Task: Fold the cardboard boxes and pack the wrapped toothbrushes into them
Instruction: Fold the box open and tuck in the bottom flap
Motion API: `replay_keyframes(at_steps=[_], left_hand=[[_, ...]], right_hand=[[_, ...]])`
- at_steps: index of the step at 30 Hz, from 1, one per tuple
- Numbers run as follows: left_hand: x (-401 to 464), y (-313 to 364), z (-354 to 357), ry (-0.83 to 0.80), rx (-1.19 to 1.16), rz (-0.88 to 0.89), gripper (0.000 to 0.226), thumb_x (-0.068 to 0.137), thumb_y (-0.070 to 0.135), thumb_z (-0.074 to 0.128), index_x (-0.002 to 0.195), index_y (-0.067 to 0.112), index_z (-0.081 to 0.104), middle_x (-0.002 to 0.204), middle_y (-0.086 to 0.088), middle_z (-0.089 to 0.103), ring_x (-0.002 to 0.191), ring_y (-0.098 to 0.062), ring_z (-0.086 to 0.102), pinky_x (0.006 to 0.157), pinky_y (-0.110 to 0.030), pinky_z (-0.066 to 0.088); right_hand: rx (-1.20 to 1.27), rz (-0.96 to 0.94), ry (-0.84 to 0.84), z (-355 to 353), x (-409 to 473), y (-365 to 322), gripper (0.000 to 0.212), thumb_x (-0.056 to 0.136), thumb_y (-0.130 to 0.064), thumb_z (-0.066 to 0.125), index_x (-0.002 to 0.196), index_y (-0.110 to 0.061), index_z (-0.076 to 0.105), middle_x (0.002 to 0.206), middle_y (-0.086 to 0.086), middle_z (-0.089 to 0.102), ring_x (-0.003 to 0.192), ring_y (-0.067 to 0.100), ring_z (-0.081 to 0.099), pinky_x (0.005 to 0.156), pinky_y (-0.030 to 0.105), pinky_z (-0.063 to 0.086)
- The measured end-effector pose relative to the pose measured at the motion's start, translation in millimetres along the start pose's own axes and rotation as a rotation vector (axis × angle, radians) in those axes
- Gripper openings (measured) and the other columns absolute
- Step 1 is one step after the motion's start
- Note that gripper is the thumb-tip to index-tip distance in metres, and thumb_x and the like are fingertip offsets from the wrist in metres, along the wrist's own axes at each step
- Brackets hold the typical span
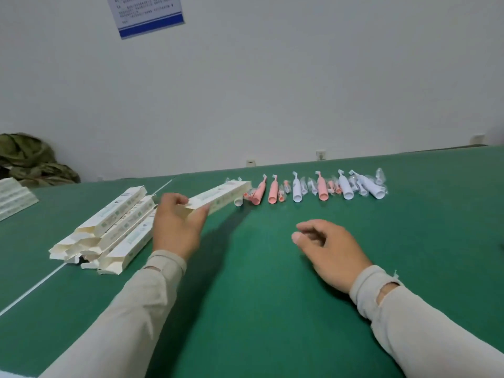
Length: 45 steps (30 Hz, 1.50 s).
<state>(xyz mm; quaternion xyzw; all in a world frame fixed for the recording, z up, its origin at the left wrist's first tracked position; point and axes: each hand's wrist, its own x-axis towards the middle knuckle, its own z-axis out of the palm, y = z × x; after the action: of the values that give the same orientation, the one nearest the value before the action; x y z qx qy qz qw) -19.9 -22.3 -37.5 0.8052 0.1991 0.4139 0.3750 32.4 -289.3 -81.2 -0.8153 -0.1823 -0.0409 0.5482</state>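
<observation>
My left hand (177, 225) grips the near end of a long white cardboard box (221, 196), held a little above the green table (259, 309) with its far end pointing at the toothbrushes. My right hand (330, 252) hovers low over the table to the right, fingers loosely curled, holding nothing. A row of wrapped toothbrushes lies at the back: pink ones (259, 193) toward the left, white ones (345, 186) toward the right, with small brush heads in clear wrap among them.
A pile of several folded white boxes (114, 233) lies left of my left hand. More flat boxes (13, 199) sit at the far left edge. A camouflage cloth bundle (30, 159) rests by the wall. A white line crosses the table at left.
</observation>
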Motion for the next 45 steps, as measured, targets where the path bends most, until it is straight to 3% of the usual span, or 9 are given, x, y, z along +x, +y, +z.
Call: replay_keyframes(at_steps=[5, 9, 14, 19, 24, 27, 31, 36, 45], left_hand=[[-81.1, 77.2, 84.4, -0.374, -0.244, 0.374, 0.042, 0.08, 0.027, 0.08, 0.112, 0.023, 0.054, 0.118, 0.008, 0.059, 0.112, -0.011, 0.052, 0.097, -0.014, 0.037], [-117.8, 94.4, 112.7, -0.481, -0.194, 0.625, 0.053, 0.079, 0.033, 0.078, 0.124, 0.022, 0.054, 0.118, 0.014, 0.055, 0.112, -0.01, 0.05, 0.096, -0.019, 0.038], [-109.7, 85.4, 117.0, -0.436, -0.84, -0.091, 0.047, 0.084, 0.048, 0.066, 0.12, 0.019, 0.061, 0.116, 0.023, 0.067, 0.113, -0.017, 0.064, 0.088, -0.033, 0.053], [-94.2, 71.2, 105.7, -0.875, -1.208, -0.619, 0.052, 0.089, 0.061, 0.055, 0.11, 0.019, 0.077, 0.117, -0.011, 0.072, 0.108, -0.027, 0.069, 0.089, -0.042, 0.055], [-79.5, 68.2, 103.2, -0.57, -1.267, -0.706, 0.062, 0.094, 0.062, 0.048, 0.138, 0.019, 0.056, 0.1, -0.007, 0.072, 0.087, -0.017, 0.074, 0.076, -0.035, 0.059], [-74.2, 63.8, 99.0, -0.412, -1.224, -0.728, 0.067, 0.094, 0.066, 0.044, 0.145, 0.021, 0.044, 0.108, -0.01, 0.065, 0.079, -0.012, 0.074, 0.065, -0.031, 0.059], [-70.7, 62.8, 97.1, -0.363, -1.234, -0.755, 0.073, 0.093, 0.069, 0.044, 0.149, 0.023, 0.038, 0.116, -0.013, 0.063, 0.099, -0.018, 0.069, 0.067, -0.031, 0.06], [-73.4, 61.6, 100.4, -0.337, -1.235, -0.767, 0.074, 0.092, 0.072, 0.043, 0.149, 0.024, 0.039, 0.124, -0.017, 0.061, 0.119, -0.031, 0.061, 0.099, -0.046, 0.051], [-71.7, 58.5, 101.5, -0.314, -1.242, -0.776, 0.076, 0.089, 0.074, 0.046, 0.143, 0.02, 0.045, 0.114, -0.015, 0.061, 0.108, -0.029, 0.065, 0.082, -0.041, 0.056]], right_hand=[[0.814, 0.294, 0.021, -26.0, 0.4, -11.6, 0.029, 0.099, -0.044, 0.054, 0.113, -0.021, 0.064, 0.103, 0.009, 0.076, 0.088, 0.023, 0.075, 0.078, 0.04, 0.06], [0.918, 0.344, 0.244, -51.3, 3.2, -4.2, 0.017, 0.101, -0.016, 0.055, 0.112, -0.009, 0.066, 0.104, 0.013, 0.076, 0.088, 0.025, 0.073, 0.083, 0.043, 0.058], [0.76, 0.347, 0.094, -57.8, 4.1, -2.5, 0.015, 0.097, -0.022, 0.063, 0.108, -0.012, 0.068, 0.095, 0.005, 0.078, 0.074, 0.019, 0.074, 0.059, 0.029, 0.056], [0.66, 0.268, -0.148, -19.9, -9.8, -9.5, 0.022, 0.092, -0.032, 0.07, 0.083, -0.013, 0.062, 0.08, 0.002, 0.073, 0.067, 0.017, 0.065, 0.063, 0.03, 0.051], [0.431, 0.187, -0.02, -12.0, -11.0, -8.1, 0.028, 0.091, -0.038, 0.067, 0.075, -0.015, 0.063, 0.062, -0.006, 0.063, 0.059, 0.013, 0.057, 0.057, 0.034, 0.051], [0.375, 0.149, 0.04, -16.3, -8.8, -6.4, 0.017, 0.09, -0.026, 0.069, 0.075, -0.017, 0.067, 0.068, -0.004, 0.067, 0.069, 0.014, 0.061, 0.075, 0.044, 0.057], [0.377, 0.107, 0.029, -12.6, -9.8, -8.3, 0.016, 0.087, -0.012, 0.068, 0.075, -0.023, 0.068, 0.064, -0.009, 0.066, 0.066, 0.009, 0.061, 0.07, 0.035, 0.056], [0.365, 0.049, -0.013, -7.4, -13.8, -8.1, 0.017, 0.086, -0.007, 0.071, 0.076, -0.021, 0.068, 0.057, -0.016, 0.061, 0.053, 0.003, 0.051, 0.057, 0.017, 0.044], [0.341, -0.061, -0.07, -0.8, -22.1, -11.0, 0.012, 0.078, -0.026, 0.076, 0.083, -0.02, 0.067, 0.073, -0.015, 0.066, 0.067, 0.0, 0.056, 0.065, 0.013, 0.046]])
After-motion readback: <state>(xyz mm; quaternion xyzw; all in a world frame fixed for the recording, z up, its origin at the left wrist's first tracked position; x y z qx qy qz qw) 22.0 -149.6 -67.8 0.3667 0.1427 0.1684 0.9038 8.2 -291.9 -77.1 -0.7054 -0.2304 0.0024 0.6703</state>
